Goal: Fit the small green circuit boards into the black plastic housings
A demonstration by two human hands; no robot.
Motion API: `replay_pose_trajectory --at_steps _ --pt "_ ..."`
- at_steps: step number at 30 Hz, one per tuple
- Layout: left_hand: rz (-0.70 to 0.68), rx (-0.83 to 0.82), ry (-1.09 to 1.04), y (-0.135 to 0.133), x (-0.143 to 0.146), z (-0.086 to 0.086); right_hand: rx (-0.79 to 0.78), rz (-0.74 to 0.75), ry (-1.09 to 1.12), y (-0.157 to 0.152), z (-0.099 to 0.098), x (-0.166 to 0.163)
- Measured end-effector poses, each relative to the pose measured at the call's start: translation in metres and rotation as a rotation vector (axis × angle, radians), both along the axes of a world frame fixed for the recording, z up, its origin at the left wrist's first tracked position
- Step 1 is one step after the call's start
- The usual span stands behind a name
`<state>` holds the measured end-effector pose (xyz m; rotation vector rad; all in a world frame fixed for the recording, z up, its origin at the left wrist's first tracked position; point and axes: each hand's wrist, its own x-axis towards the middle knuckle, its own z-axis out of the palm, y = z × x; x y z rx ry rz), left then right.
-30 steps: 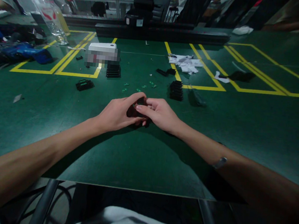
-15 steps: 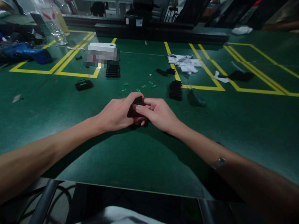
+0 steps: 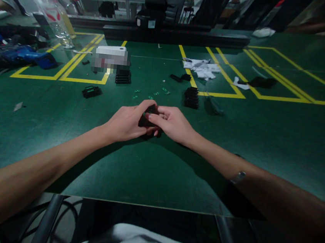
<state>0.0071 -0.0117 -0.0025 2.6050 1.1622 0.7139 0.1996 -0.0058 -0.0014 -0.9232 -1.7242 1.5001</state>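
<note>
Held between both hands above the table is a small black plastic housing (image 3: pixel 143 121), mostly covered by fingers. My left hand (image 3: pixel 124 121) is closed around its left side, the thumb arched over the top. From the right, my right hand (image 3: pixel 176 123) grips the same housing, its thumb lying across it. A bit of green, like a small circuit board (image 3: pixel 144 114), shows at that thumb's tip; whether the thumb pinches or presses it, I cannot tell. Just beyond the hands, several small green circuit boards (image 3: pixel 156 93) lie loose on the green table (image 3: pixel 157 171).
Stacks of black housings stand at right (image 3: pixel 191 98) and left (image 3: pixel 123 77). A black housing with green inside (image 3: pixel 91 91) lies farther left. White papers (image 3: pixel 201 68), a clear bag (image 3: pixel 213 104), a white box (image 3: pixel 111 51) and a plastic bottle (image 3: pixel 55 19) lie beyond. Co-workers sit behind.
Both hands keep nearly the same place and grip. The green bit by my right thumb now shows at the left of its tip.
</note>
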Motion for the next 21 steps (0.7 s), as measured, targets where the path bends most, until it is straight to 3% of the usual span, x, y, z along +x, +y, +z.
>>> replay_pose_trajectory --at_steps 21 --pt "-0.037 -0.023 -0.069 -0.0012 0.001 0.0015 0.005 0.024 0.044 0.0011 -0.0006 0.0027"
